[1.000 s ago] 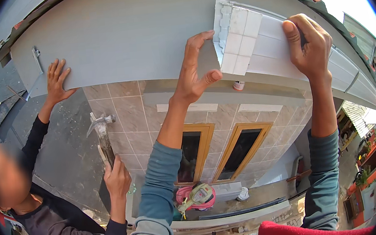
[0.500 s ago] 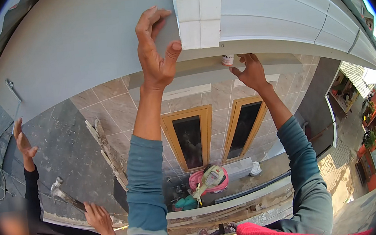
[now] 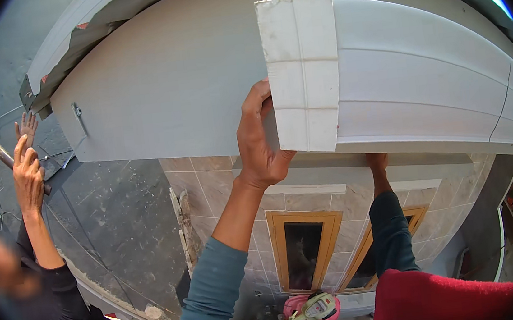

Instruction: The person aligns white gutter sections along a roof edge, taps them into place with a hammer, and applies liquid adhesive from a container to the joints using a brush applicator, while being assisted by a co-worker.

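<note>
"Where is the white end strip (image 3: 302,74)?"

"Upper centre of the frame, upright, at the left end of the white ribbed panel (image 3: 416,71), with the grey board (image 3: 162,95) behind."

"And the hands?"

"Your left hand (image 3: 258,138) is cupped at the strip's left edge, fingers curving behind it, thumb by the lower corner. The fingertips are hidden, so I can't tell whether you're gripping or only steadying. Your right hand (image 3: 378,160), right of centre, reaches under the panel's lower edge; its fingers are out of sight, so I can't tell its hold either."

"Any advice on the hold?"

"I'd spread your left fingers along that edge and press evenly, since the strip looks thin and might flex or crack at a corner. Let your right hand bear from below, and watch the hammer (image 3: 0,149) in your co-worker's hand (image 3: 28,174), at the left of the frame."
</note>
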The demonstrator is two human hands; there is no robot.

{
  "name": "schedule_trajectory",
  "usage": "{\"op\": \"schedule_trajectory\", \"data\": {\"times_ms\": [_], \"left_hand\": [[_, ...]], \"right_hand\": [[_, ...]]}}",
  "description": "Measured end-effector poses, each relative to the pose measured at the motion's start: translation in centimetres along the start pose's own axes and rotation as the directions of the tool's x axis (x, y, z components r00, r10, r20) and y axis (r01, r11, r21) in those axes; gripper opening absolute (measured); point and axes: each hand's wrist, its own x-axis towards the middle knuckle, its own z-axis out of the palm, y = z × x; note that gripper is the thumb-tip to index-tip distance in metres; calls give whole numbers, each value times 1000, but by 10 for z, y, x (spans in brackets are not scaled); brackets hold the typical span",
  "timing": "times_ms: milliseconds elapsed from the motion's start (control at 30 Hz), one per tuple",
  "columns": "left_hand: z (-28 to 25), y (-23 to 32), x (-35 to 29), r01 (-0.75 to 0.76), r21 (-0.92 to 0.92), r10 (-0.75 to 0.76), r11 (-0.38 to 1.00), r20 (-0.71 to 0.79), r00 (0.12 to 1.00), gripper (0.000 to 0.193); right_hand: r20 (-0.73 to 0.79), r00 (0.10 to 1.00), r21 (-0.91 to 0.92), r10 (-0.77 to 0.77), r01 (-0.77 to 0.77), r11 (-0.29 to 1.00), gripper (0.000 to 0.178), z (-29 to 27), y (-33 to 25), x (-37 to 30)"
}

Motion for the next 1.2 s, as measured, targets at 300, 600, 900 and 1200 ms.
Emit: {"op": "schedule_trajectory", "data": {"times_ms": [300, 600, 900, 1200], "left_hand": [[10, -2, 10, -183, -13, 182, 983, -71, 981, 78], [-11, 81, -68, 318, -307, -301, 897, 103, 948, 83], [-19, 191, -90, 513, -328, -427, 793, 301, 853, 98], [-14, 213, -88, 561, -135, -533, 817, 195, 823, 72]], "right_hand": [[108, 985, 406, -131, 77, 911, 49, -161, -51, -52], [135, 891, 717, -433, 214, 664, 78, -413, -191, -217], [185, 803, 695, -567, 300, 653, 89, -483, -255, -248], [344, 680, 277, -648, 585, 762, 70, -534, -278, -227]]}}
